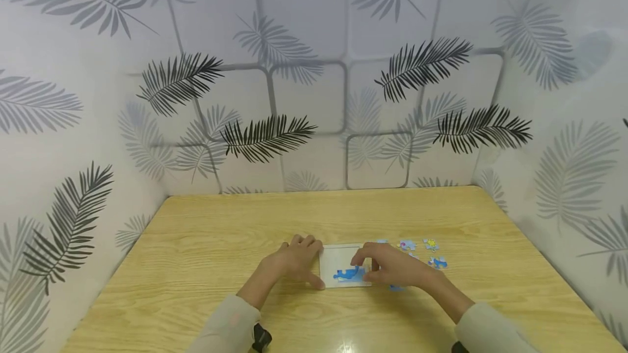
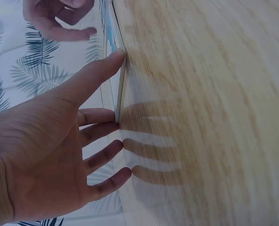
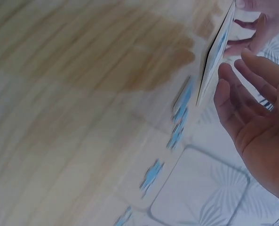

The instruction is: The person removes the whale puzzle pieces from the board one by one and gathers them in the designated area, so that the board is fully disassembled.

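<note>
A shallow white puzzle tray (image 1: 334, 257) lies flat on the table, with blue jigsaw pieces (image 1: 347, 274) in its near right part. My left hand (image 1: 296, 260) spans the tray's left side, fingers spread and mostly straight. Its thumb (image 2: 112, 60) touches the near left corner, and the index fingertip meets the edge farther back. Over the tray's right side hovers my right hand (image 1: 397, 266), fingers loosely bent. In the right wrist view nothing shows between its thumb and fingers. The index fingertip is close over the blue pieces in the head view.
Several loose jigsaw pieces lie right of the tray, among them one with a yellow sun (image 1: 431, 244), a pale one with a pink swirl (image 1: 407, 244) and a blue one (image 1: 438, 262). A leaf-patterned wall (image 1: 314, 162) borders the wooden table (image 1: 221, 233) at the back.
</note>
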Available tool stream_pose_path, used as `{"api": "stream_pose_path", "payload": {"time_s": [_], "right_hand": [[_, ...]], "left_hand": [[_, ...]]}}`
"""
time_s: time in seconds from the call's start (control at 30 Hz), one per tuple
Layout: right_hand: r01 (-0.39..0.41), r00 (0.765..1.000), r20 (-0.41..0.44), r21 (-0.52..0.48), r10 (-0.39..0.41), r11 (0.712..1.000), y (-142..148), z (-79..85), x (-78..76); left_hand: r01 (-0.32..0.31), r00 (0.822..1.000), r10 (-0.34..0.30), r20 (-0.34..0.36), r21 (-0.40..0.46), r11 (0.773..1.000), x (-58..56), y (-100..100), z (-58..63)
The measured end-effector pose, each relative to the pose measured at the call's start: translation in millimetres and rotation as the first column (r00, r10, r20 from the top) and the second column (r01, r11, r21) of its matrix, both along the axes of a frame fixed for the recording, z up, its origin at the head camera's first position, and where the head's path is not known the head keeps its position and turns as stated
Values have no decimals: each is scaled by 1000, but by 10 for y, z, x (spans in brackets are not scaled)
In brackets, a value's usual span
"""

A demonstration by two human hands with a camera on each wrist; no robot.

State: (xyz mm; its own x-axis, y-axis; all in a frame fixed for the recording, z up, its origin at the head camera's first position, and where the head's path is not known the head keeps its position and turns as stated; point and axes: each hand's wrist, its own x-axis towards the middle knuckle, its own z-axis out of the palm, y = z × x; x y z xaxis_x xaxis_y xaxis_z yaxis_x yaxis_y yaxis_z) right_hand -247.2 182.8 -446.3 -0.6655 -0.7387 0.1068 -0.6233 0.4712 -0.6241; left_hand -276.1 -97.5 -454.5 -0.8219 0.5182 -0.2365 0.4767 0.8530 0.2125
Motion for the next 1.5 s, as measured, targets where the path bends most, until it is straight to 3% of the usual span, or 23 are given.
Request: {"api": "stream_pose_path", "payload": {"time_s": [0.2, 0.53, 0.73, 0.93, 1.5], "right_hand": [[-17, 999, -33, 75, 20, 997, -259, -36, -45], [51, 995, -91, 174, -35, 983, -411, -41, -29], [57, 996, -73, 152, -46, 987, -435, -91, -13], [59, 998, -36, 128, -55, 990, -444, -84, -17], [57, 996, -78, 143, -46, 988, -444, -51, -53]], "left_hand": [[-1, 1000, 1, 8, -11, 1000, 13, 6, 53], [11, 1000, -11, 8, -3, 1000, 57, 3, 118], [14, 1000, -14, -1, 9, 1000, 39, 0, 54], [11, 1000, -11, 16, 1, 1000, 80, 2, 156], [-7, 1000, 7, 13, -6, 1000, 58, 0, 119]]}}
